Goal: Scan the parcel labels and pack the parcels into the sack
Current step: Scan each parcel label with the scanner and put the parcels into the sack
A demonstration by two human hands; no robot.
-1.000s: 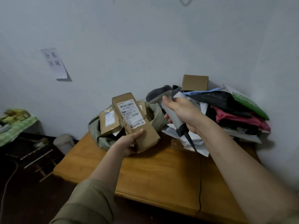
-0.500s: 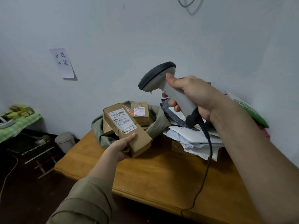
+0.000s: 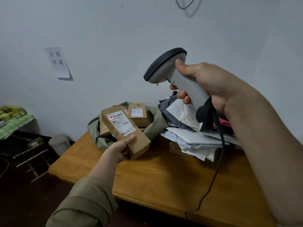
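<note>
**Scanner light on the label of the held carton**

The long brown carton [image 3: 125, 131] is gripped at its near end by the left hand [image 3: 120, 150], thumb on the top face and fingers curled underneath, so that the white shipping label [image 3: 120, 122] faces up toward the scanner. Its long axis runs away from the left hand, rising toward the wall, with the far end reaching over the mouth of the green woven sack [image 3: 154, 122]. A small red glow sits on the label just below the top barcode, which suggests the tilt was chosen to present the label squarely to the beam.

Above and to the right of the carton, well apart from it, the right hand [image 3: 208, 86] is wrapped around the handle of the grey barcode scanner [image 3: 172, 74], thumb on top near the head and a finger at the trigger. The scanner's dark nose points down and leftward at the label; its black cable [image 3: 216, 169] hangs below the right hand to the wooden table [image 3: 164, 177].

Beyond the left hand, the sack lies open with another labelled box [image 3: 137, 114] inside it. Under the right hand is a loose heap of soft mailers [image 3: 188, 136], probably the parcels not yet scanned. Packing looks partly done; this carton seems ready for the sack once the scan registers.
</note>
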